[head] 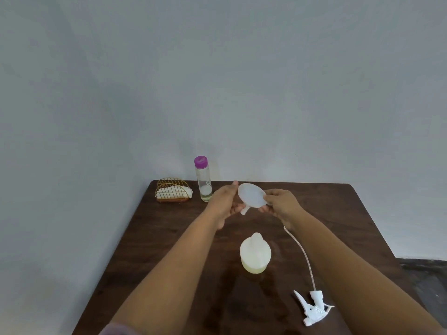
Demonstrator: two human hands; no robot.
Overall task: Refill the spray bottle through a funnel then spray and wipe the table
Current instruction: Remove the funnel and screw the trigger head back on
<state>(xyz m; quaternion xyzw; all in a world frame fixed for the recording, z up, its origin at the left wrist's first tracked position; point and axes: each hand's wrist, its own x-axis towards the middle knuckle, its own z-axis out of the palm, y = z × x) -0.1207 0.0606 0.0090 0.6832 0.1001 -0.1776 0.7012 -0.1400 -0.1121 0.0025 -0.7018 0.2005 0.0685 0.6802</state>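
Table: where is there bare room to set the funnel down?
Left half of the table is bare, between the napkin holder and the near edge. Also the far right corner. Crowded near the bottle and spray head with its tube.

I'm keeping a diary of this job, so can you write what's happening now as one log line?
step: funnel prep | both hands hold funnel | spray bottle open | trigger head on table | refill bottle capped
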